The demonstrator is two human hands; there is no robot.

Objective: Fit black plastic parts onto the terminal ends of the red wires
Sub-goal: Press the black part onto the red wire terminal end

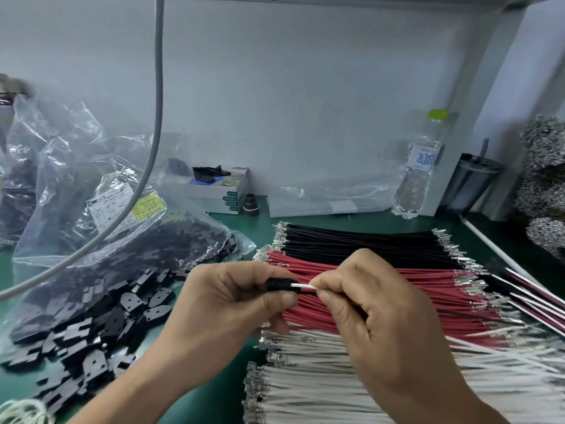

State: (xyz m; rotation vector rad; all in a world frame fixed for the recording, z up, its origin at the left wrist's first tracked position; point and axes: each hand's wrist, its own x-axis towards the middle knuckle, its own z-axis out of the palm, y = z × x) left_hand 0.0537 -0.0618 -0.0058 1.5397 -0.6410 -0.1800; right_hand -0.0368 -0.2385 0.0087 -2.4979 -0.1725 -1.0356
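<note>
Currently held: one thin white wire (pixel 301 286), lengthwise 3-to-9 o'clock, right hand (pixel 379 313) pinching; left hand (pixel 232 298) gripping one small black plastic part (pixel 276 285) on its 9 o'clock end.

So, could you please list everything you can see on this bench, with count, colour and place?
black plastic parts: a loose heap, black, left on the green bench
clear bags: several, holding more black parts, rear left
black wires: a row, behind the red ones
red wires: a row, centre right
white wires: a row, nearest
small box: one, white, by the wall
water bottle: one, clear, green cap, rear right
tumbler: one, dark, beside the bottle
left hand: pinches a black part
right hand: pinches a white wire entering that part
</note>
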